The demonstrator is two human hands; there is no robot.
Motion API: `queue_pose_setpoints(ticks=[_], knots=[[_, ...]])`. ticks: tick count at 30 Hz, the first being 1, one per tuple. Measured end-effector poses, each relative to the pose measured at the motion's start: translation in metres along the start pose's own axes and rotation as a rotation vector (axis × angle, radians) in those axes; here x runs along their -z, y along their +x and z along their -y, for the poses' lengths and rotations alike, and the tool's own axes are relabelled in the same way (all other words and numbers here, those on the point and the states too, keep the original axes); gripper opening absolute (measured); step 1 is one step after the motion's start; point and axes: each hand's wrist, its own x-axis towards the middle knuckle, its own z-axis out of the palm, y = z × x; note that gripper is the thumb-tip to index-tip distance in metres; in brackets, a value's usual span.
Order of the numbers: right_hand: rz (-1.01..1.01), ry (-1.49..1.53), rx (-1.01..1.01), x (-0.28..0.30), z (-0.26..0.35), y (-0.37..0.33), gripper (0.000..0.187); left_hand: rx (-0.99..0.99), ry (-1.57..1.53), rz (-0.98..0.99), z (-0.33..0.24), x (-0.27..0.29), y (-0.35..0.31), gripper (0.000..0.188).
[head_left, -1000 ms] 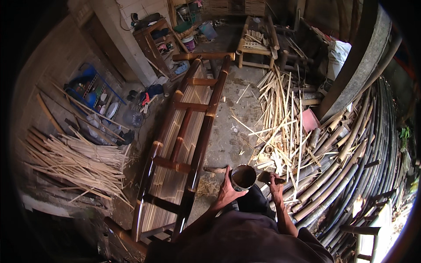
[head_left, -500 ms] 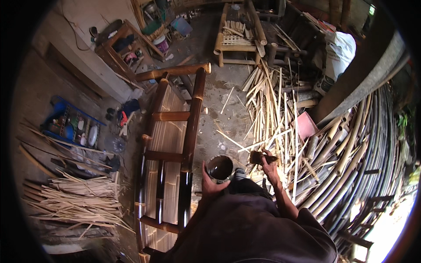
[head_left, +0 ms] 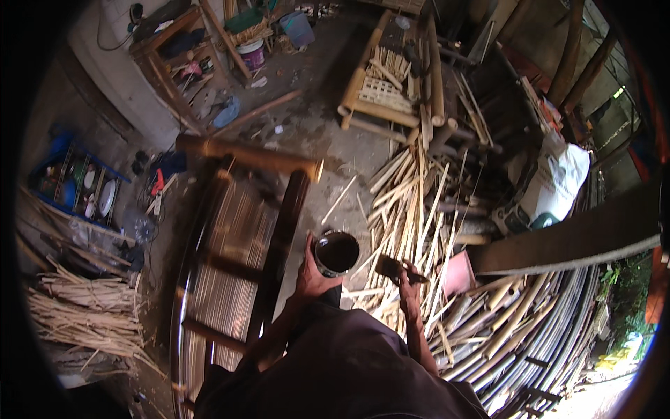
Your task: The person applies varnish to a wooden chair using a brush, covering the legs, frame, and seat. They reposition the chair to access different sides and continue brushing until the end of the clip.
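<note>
My left hand [head_left: 311,276] is wrapped round the side of a round can [head_left: 338,253] with a dark inside; how much liquid it has I cannot tell. In my right hand [head_left: 410,286] is a wide, dark flat paintbrush [head_left: 389,267], its broad end pointing left toward the can but apart from it. Close on my left stands a long bamboo bench [head_left: 284,223] with glossy dark brown poles and a slatted surface. The pale cut end of its top pole faces me. Neither hand touches the bench.
Loose bamboo strips [head_left: 410,202] lie in a heap ahead, near a pink container [head_left: 458,273]. Long poles [head_left: 513,318] are stacked at right beside a pillar [head_left: 558,241]. A second bamboo bench [head_left: 384,108] stands farther off. Bundled sticks [head_left: 84,304] and a blue rack [head_left: 84,181] are at left.
My view has turned, and the can and the brush have both shifted left and slightly up in it. Both hands keep their holds.
</note>
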Motion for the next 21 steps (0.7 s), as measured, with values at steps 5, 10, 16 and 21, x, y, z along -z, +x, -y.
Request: queue_pose_setpoints(ticks=[5,10,16,21], knots=[[-0.158,-0.084,-0.149,0.019,-0.011,0.118,0.042,-0.09,-0.098,0.085,-0.018,-0.016,0.138,0.132],[-0.247,0.039,-0.059,-0.002,0.041,0.231,0.038,-0.121,0.038,0.089,-0.047,-0.024,0.26,0.133],[-0.137,-0.082,0.154,0.006,0.041,0.392,0.043,-0.134,-0.009,0.013,-0.04,-0.076,0.407,0.133],[-0.152,-0.06,-0.009,-0.009,0.074,0.519,0.044,-0.113,0.002,-0.012,-0.034,-0.112,0.527,0.131]])
